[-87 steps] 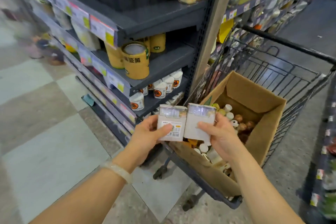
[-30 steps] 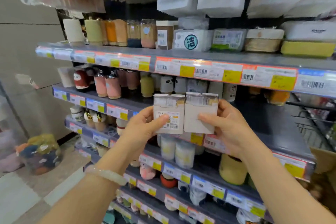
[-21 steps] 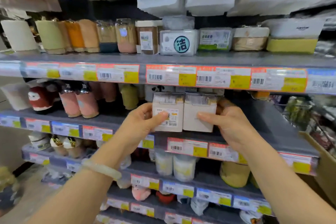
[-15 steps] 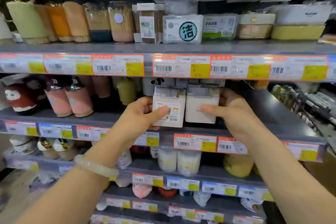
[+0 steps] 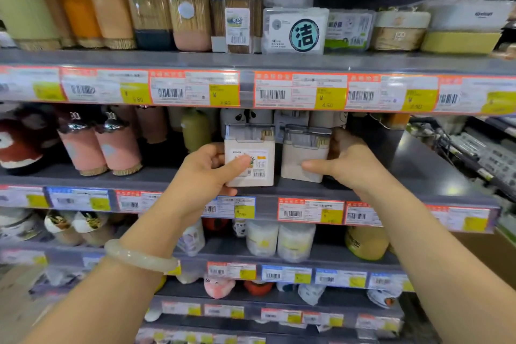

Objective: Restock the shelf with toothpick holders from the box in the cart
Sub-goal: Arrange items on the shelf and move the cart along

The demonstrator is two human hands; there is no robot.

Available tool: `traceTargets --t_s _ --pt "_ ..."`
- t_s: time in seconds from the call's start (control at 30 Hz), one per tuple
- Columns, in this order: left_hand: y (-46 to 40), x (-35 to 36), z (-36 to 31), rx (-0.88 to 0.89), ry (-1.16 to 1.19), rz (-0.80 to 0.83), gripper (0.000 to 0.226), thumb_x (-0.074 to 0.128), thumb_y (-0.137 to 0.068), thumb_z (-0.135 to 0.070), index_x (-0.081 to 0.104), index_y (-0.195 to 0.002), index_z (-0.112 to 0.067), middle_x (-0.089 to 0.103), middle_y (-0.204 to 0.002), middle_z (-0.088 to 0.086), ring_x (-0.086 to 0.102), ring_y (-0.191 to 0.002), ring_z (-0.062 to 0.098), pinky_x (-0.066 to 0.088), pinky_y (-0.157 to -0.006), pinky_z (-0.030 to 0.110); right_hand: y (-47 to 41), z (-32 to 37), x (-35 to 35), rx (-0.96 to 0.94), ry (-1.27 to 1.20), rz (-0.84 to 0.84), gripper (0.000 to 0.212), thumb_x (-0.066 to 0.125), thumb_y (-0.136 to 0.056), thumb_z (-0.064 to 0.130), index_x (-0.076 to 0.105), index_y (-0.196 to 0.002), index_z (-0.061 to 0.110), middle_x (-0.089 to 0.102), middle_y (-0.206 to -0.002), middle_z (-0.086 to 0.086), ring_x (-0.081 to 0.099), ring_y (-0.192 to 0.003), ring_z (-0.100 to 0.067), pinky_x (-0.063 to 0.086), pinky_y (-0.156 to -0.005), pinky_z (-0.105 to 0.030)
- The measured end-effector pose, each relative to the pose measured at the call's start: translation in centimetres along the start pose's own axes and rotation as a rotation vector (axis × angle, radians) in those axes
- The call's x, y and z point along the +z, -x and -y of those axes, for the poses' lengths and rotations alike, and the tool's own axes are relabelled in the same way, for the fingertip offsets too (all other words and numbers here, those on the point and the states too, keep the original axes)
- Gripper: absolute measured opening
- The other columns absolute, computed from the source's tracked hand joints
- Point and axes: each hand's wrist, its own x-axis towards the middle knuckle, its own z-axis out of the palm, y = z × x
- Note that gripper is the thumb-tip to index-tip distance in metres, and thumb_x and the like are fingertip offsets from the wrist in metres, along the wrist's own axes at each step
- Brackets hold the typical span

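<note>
Two white box-shaped toothpick holders with clear lids are side by side at the front of the grey second shelf (image 5: 435, 176). My left hand (image 5: 206, 173) grips the left toothpick holder (image 5: 250, 156), thumb across its barcode label. My right hand (image 5: 349, 160) grips the right toothpick holder (image 5: 304, 153), thumb on its front and fingers behind it. Both holders stand upright at the shelf's front; whether their bases touch the board I cannot tell. Behind them stand a panda-faced holder (image 5: 245, 116) and more white holders.
Pink bottle-shaped holders (image 5: 117, 145) and a red-brown figure (image 5: 16, 142) stand left on the same shelf. The shelf above carries toothpick jars (image 5: 190, 15) and floss packs (image 5: 296, 31). Price-label strips line each edge. Lower shelves hold small holders. The cart's wire edge (image 5: 474, 159) shows at right.
I have turned from the cart and box to the shelves and carried both holders up and forward. Over the last second they went from in front of the shelf edge onto the second shelf.
</note>
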Motion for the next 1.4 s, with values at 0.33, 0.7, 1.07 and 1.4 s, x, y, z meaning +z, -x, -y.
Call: traceTargets --t_s 0.33,0.7,1.07,1.4 --pt "0.6 0.4 0.1 0.014 0.030 -0.051 0.015 0.066 -0.084 -0.020 0.060 -0.097 -0.020 0.070 -0.085 -0.009 0.068 -0.067 0.001 0.050 -0.052 0.015 0.9 0.3 -1.8 -0.058 0.037 0.061 0.048 0.071 -0.078 -0.002 0.049 -0.106 0.029 0.063 -0.103 -0.001 0.063 -0.092 -0.016 0.053 -0.083 -0.034" --pt "1.3 0.5 -0.2 0.015 0.044 -0.081 0.016 0.067 -0.084 -0.019 0.060 -0.098 -0.023 0.070 -0.089 -0.008 0.068 -0.070 0.002 0.050 -0.054 0.015 -2.8 0.5 0.3 -0.020 0.476 0.011 0.055 0.081 -0.072 0.022 0.052 -0.117 0.010 0.059 -0.115 -0.006 0.057 -0.107 -0.025 0.048 -0.085 -0.030" --pt "1.5 0.5 -0.4 0.016 0.033 -0.075 0.017 0.067 -0.083 -0.019 0.061 -0.098 -0.023 0.070 -0.089 -0.008 0.069 -0.069 0.002 0.050 -0.055 0.015 -4.1 -0.1 0.4 -0.010 0.502 -0.038 0.043 0.080 -0.070 0.025 0.056 -0.104 0.015 0.060 -0.097 0.001 0.057 -0.094 -0.021 0.046 -0.079 -0.026" --pt "1.6 2.8 -1.2 0.039 0.035 0.024 0.020 0.066 -0.084 -0.017 0.060 -0.102 -0.020 0.069 -0.095 -0.002 0.069 -0.075 0.008 0.054 -0.057 0.018 3.0 3.6 1.2 -0.143 0.045 0.170 0.015 0.067 -0.085 0.022 0.058 -0.092 0.032 0.067 -0.091 0.005 0.062 -0.077 -0.006 0.043 -0.056 -0.010"
